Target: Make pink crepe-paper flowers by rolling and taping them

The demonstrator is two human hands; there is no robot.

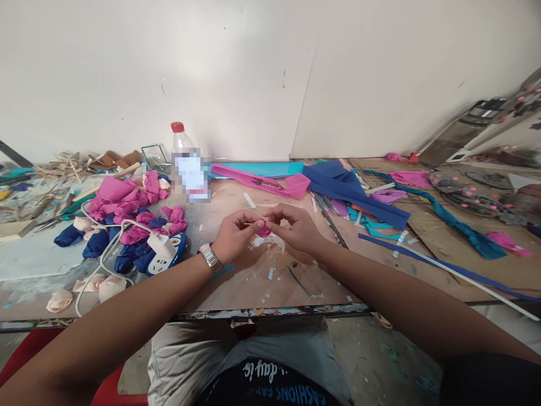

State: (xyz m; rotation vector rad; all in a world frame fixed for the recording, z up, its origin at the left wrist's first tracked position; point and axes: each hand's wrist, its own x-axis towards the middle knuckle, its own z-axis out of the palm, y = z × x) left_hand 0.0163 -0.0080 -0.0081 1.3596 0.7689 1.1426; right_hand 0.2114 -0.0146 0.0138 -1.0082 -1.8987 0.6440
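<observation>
Between my two hands, over the middle of the worktable [236, 285], is a small piece of pink fabric [264, 228]. My left hand [236, 231], with a metal watch [210, 256] on its wrist, pinches the piece from the left. From the right, my right hand [293, 225] pinches the same piece with thumb and forefinger. The fingertips nearly meet and hide part of the fabric. Just beyond my hands lies a long pink fabric strip [262, 181].
At left, pink fabric bundles [120, 194] and navy ones [96, 242] surround a power strip [167, 256] with a white cord. A red-capped bottle [180, 135] stands behind. At right lie navy fabric [355, 194], a teal strip [456, 228] and a white stick [469, 282].
</observation>
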